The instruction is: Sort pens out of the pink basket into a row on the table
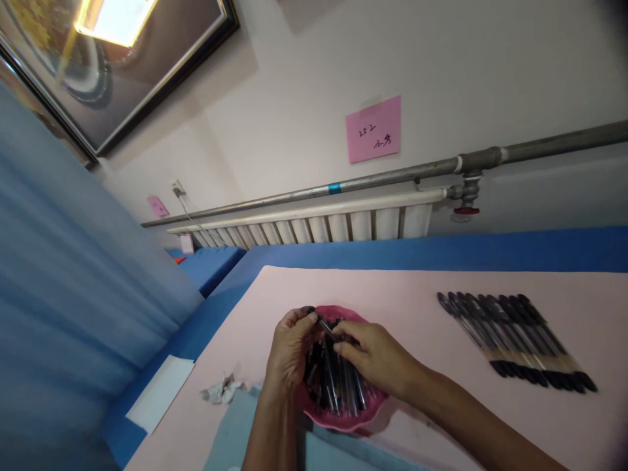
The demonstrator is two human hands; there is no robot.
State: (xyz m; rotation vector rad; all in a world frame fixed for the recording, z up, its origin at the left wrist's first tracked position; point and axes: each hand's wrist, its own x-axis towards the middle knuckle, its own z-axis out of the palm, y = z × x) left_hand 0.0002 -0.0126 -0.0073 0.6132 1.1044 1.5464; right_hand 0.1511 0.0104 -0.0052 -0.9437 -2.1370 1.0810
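Above a pink scalloped bowl (343,425), my left hand (290,347) and my right hand (375,356) are both closed on one pen (328,329). The left fingers pinch its dark end, and the right fingertips grip the other end. Inside the bowl lie many clear and black pen parts (338,386), partly hidden by my hands. To the right, a slanted row of clear pens (515,343) with black caps lies side by side on the pink sheet.
The pink sheet (417,294) covers a blue bed (540,248). Crumpled paper (223,390), a light blue cloth (228,432) and a white sheet of paper (161,392) lie left. A blue curtain (73,275) hangs at the left; a radiator (338,226) stands behind.
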